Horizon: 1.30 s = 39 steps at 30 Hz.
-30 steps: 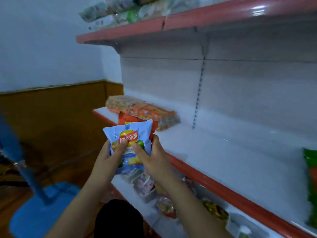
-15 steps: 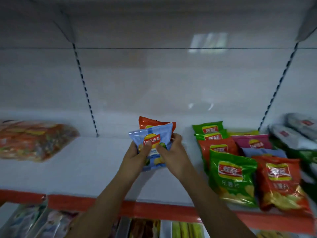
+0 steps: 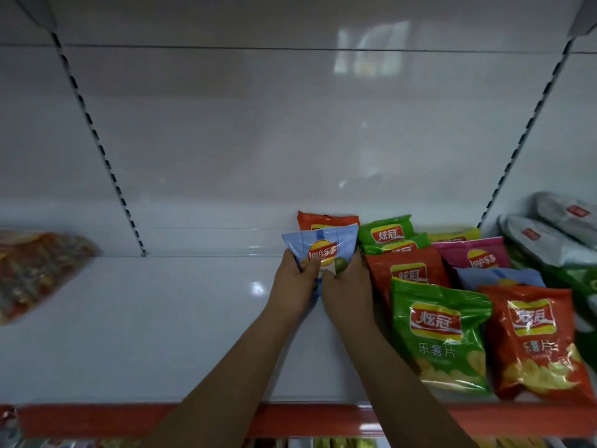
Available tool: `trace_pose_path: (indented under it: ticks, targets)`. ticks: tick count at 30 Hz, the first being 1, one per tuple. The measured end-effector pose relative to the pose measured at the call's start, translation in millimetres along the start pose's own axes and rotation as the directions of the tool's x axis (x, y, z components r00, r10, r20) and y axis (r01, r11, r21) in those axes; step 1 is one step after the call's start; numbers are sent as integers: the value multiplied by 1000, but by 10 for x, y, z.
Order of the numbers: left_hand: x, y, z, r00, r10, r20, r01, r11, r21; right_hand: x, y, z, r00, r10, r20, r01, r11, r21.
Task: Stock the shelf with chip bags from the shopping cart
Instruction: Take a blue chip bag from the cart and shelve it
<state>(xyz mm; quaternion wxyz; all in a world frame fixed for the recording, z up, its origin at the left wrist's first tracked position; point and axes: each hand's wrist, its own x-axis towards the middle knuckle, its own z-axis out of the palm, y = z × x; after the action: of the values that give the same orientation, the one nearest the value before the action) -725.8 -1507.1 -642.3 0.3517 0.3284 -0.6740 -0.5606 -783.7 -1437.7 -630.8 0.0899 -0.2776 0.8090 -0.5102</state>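
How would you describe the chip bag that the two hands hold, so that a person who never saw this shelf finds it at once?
Look at the white shelf with the red front edge, then at the group of chip bags on its right side. At the left edge of this group, both hands grip the light blue bag, with an orange bag right behind it. It is the only bag held in hands.

A glossy white back panel (image 3: 290, 130) rises behind the white shelf board (image 3: 135, 321), crossed by two slotted uprights (image 3: 97, 140), with a pale window-like reflection (image 3: 371, 46) high on it and a red front edge (image 3: 97, 418) below.
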Motion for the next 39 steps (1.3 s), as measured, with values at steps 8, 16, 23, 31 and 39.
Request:
trace_pose_path:
  ticks: [8,16,23,31,39]
  targets:
    - [77,8,89,993,-26,115,14,994,108,-129,85,135,999,4,-44,-2,1000,27]
    - [25,153,-40,972,-161,173,141,982,125,-222,122,28,1000,25,-3,-25,999,31]
    - [-306,267,-422,984,-158,-79,173,953,250,-565,-98,76,996,-40,77,27,986,164]
    - [-1222,373,-1564,920,92,-382,-29,985,168,-1381,-767,409,907,-350,236,252,897,363]
    - [-2853,401,-2855,660,110,-743,83,972,218,-2794,-1413,1128,541,-614,575,271,774,572]
